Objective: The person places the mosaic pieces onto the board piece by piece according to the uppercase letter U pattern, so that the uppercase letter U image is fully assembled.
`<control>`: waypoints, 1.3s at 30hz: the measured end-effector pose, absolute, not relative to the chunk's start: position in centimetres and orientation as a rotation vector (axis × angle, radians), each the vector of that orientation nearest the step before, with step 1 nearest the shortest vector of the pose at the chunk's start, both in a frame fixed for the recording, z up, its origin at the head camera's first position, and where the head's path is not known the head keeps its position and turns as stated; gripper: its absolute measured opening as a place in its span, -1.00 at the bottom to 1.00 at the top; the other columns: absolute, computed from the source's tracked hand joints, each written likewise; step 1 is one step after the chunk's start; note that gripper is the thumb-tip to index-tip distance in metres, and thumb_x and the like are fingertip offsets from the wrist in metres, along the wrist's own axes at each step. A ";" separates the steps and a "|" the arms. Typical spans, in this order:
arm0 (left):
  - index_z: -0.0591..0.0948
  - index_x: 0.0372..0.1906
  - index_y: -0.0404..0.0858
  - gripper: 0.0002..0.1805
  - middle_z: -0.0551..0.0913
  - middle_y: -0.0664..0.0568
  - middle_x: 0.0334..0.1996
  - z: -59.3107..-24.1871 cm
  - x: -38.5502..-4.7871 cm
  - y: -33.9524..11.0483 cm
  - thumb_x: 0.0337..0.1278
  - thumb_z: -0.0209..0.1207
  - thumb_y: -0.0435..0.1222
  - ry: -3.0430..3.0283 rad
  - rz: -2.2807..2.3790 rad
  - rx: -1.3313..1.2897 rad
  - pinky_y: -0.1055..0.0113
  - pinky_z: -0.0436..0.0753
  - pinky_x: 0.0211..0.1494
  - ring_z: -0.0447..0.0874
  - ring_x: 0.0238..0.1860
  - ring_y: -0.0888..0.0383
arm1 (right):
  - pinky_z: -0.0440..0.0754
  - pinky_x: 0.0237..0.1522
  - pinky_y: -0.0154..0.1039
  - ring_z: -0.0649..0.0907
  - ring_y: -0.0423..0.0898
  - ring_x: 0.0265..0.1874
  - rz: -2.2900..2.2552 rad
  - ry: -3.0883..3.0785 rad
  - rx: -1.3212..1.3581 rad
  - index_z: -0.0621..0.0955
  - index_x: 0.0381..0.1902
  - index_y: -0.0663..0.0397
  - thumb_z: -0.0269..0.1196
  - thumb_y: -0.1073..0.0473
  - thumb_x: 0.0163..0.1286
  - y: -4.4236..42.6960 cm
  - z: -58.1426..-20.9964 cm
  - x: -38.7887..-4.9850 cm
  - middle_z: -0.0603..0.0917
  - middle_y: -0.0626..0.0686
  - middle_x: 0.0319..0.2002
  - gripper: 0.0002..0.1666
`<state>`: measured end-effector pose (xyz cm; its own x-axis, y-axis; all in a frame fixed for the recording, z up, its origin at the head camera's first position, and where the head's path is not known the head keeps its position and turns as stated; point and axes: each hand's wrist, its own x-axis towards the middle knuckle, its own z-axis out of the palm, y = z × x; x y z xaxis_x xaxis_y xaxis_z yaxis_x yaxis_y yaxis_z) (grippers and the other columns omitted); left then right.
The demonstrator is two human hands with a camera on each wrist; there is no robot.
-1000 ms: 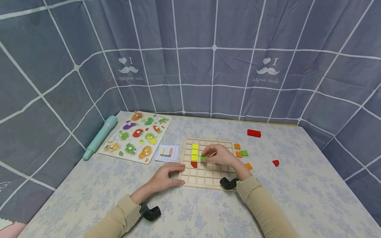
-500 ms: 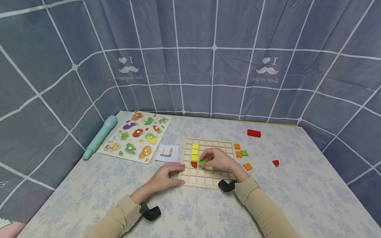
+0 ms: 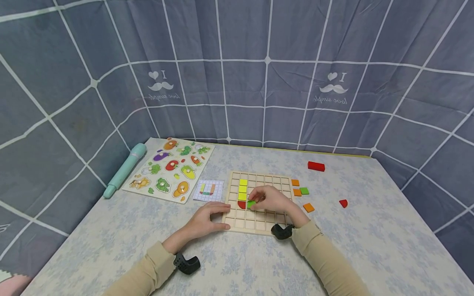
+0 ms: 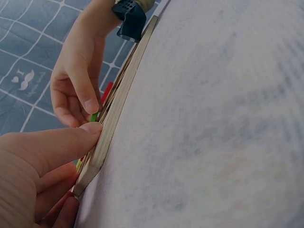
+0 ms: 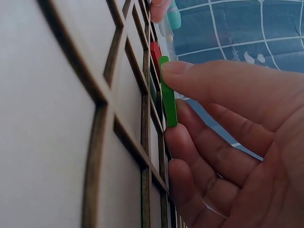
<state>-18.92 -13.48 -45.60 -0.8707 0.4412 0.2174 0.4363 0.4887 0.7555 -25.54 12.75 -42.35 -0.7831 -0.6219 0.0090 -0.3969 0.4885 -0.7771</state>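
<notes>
A wooden grid board (image 3: 259, 226) lies flat on the table. Its left side holds a column of yellow square tiles (image 3: 242, 189) with a red quarter-round tile (image 3: 241, 204) just below them. My right hand (image 3: 273, 199) pinches a green square tile (image 3: 251, 204) beside the red one. In the right wrist view the green tile (image 5: 168, 92) is tilted between thumb and fingers, close against the grid. My left hand (image 3: 203, 220) rests at the board's left edge, thumb and index finger extended and touching the rim. In the left wrist view its thumb (image 4: 71, 145) lies against the board's side.
Orange tiles (image 3: 308, 207) and a green tile (image 3: 304, 190) lie right of the board. Farther right are a red quarter-round tile (image 3: 343, 203) and a red block (image 3: 316, 166). At left are a pattern card (image 3: 208, 190), a vegetable puzzle (image 3: 170, 170) and a teal stick (image 3: 124, 171).
My right hand has moved the green tile slightly toward me, from beside the lowest yellow tile to beside the red one. The left hand has stayed still.
</notes>
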 end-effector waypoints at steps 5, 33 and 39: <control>0.62 0.05 -0.28 -0.41 0.57 0.07 0.10 -45.5 -18.9 -13.5 -0.15 0.43 -0.11 2.693 1.381 0.790 0.08 0.35 0.29 0.39 0.21 0.02 | 0.61 -0.20 -0.25 0.58 -0.14 -0.31 -1.174 2.470 -0.856 0.65 -0.20 0.09 0.39 0.25 0.13 12.7 -42.5 -25.6 0.65 -0.03 -0.29 -0.76; 0.63 0.05 -0.25 -0.42 0.58 0.10 0.10 -45.7 -19.0 -13.5 -0.16 0.43 -0.09 2.720 1.365 0.783 0.10 0.36 0.28 0.40 0.21 0.03 | 0.61 -0.19 -0.27 0.58 -0.14 -0.29 -1.168 2.474 -0.882 0.65 -0.20 0.10 0.41 0.28 0.11 12.6 -42.7 -25.8 0.65 -0.05 -0.27 -0.74; 0.63 0.05 -0.24 -0.42 0.58 0.10 0.10 -45.7 -19.0 -13.4 -0.16 0.44 -0.09 2.722 1.364 0.778 0.10 0.36 0.28 0.39 0.21 0.04 | 0.61 -0.17 -0.26 0.58 -0.14 -0.28 -1.177 2.459 -0.893 0.64 -0.19 0.09 0.40 0.26 0.12 12.7 -42.6 -25.9 0.65 -0.04 -0.26 -0.73</control>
